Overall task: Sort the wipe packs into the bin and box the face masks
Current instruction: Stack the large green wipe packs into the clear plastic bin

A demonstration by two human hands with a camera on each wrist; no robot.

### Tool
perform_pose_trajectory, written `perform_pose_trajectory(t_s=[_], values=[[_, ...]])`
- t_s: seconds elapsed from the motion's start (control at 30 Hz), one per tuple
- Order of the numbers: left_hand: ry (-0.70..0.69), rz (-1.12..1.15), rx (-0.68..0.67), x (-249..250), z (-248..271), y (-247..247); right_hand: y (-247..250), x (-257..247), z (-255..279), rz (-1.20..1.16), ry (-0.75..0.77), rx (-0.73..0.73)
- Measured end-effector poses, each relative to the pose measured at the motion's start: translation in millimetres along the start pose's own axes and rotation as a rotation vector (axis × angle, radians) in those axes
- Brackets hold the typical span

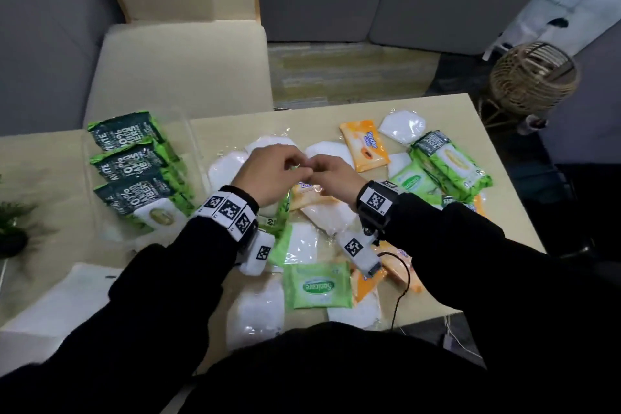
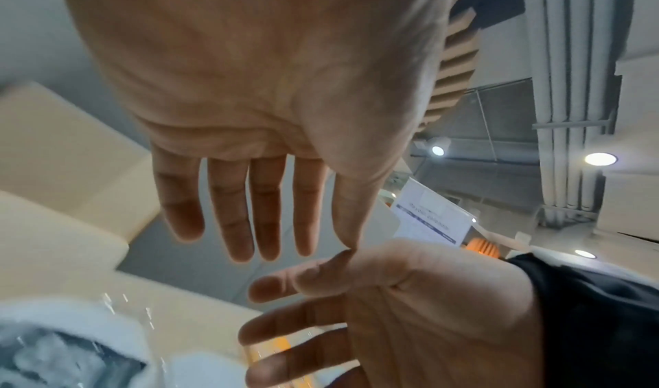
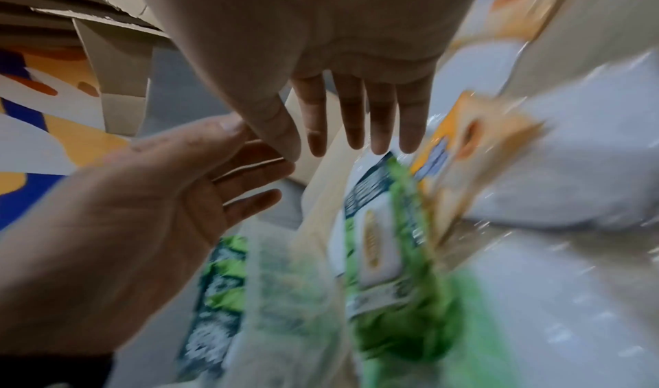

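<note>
My left hand (image 1: 272,172) and right hand (image 1: 332,175) meet over the middle of the pile. In the wrist views both are flat with straight fingers, thumb tips touching, and hold nothing: left hand (image 2: 249,211), right hand (image 3: 356,112). A clear bin (image 1: 188,124) at the left holds three dark green wipe packs (image 1: 134,165). Loose on the table lie white face masks (image 1: 401,126) in clear wrappers, an orange wipe pack (image 1: 364,145), a light green pack (image 1: 317,286) and dark green packs (image 1: 450,161). A white box (image 1: 57,306) stands at the near left.
A beige chair (image 1: 181,67) stands behind the table (image 1: 453,118). On the floor to the right is a wicker basket (image 1: 534,77), and a plant (image 1: 13,222) sits at the far left. A black cable (image 1: 400,296) hangs from my right wrist.
</note>
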State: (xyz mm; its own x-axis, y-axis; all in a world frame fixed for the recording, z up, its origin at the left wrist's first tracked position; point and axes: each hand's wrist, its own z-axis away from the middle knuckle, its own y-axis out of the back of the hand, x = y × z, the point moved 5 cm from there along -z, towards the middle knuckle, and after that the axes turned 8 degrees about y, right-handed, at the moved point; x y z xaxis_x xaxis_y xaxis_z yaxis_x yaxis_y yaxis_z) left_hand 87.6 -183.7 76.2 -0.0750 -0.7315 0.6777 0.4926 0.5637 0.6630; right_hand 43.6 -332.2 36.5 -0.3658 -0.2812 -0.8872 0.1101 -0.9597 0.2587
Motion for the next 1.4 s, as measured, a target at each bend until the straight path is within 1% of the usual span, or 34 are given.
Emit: perform_pose_trajectory(t_s=[0.07,0.17,0.23,0.3,0.37,0.43,0.53,0.6,0.67,0.73,0.87,1.0,1.1,1.17,1.2,1.27,1.33,1.4], values=[[0.004,0.016,-0.079,18.8,-11.4,-43.6,36.2,31.5,7.8,0.117,-0.015,0.054],[0.026,0.016,-0.186,39.3,-25.6,-104.6,90.1,77.8,21.3,0.450,-0.076,0.155],[0.007,-0.027,-0.259,54.6,-33.6,-140.8,127.1,109.4,29.7,0.639,-0.173,0.227],[-0.005,-0.069,-0.334,69.2,-41.2,-172.3,163.4,140.3,37.4,0.761,-0.289,0.273],[-0.006,-0.110,-0.407,80.1,-49.2,-201.2,188.9,159.2,46.4,0.742,-0.342,0.272],[-0.011,-0.172,-0.449,88.8,-55.5,-224.1,202.1,165.1,52.8,0.689,-0.294,0.238],[-0.004,-0.289,-0.438,92.9,-62.5,-245.0,210.7,167.5,54.0,0.663,-0.243,0.173],[0.001,-0.350,-0.404,89.9,-64.6,-252.0,214.0,167.7,53.1,0.673,-0.229,0.148],[-0.008,-0.377,-0.421,83.4,-63.3,-259.2,219.0,170.7,55.1,0.681,-0.235,0.151],[-0.005,-0.370,-0.438,75.9,-61.0,-263.6,223.9,175.1,58.3,0.674,-0.247,0.157],[0.028,-0.332,-0.417,71.6,-60.5,-260.5,223.7,177.2,59.4,0.603,-0.222,0.138],[0.141,-0.217,-0.430,59.3,-63.2,-246.9,227.6,174.3,49.5,0.446,-0.178,0.203],[0.261,-0.082,-0.477,39.7,-63.3,-231.7,233.4,167.0,43.5,0.297,-0.152,0.299],[0.345,0.026,-0.506,26.6,-64.8,-220.3,235.6,164.7,41.0,0.205,-0.165,0.332],[0.381,0.096,-0.515,21.3,-64.9,-214.8,235.4,166.1,40.1,0.177,-0.193,0.322],[0.426,0.181,-0.511,11.0,-64.0,-205.4,230.3,171.9,39.9,0.156,-0.271,0.227],[0.437,0.230,-0.485,3.5,-61.9,-198.9,217.4,177.7,40.8,0.099,-0.338,0.117],[0.446,0.318,-0.452,-2.1,-60.4,-194.5,201.3,179.1,41.9,0.061,-0.374,0.033]])
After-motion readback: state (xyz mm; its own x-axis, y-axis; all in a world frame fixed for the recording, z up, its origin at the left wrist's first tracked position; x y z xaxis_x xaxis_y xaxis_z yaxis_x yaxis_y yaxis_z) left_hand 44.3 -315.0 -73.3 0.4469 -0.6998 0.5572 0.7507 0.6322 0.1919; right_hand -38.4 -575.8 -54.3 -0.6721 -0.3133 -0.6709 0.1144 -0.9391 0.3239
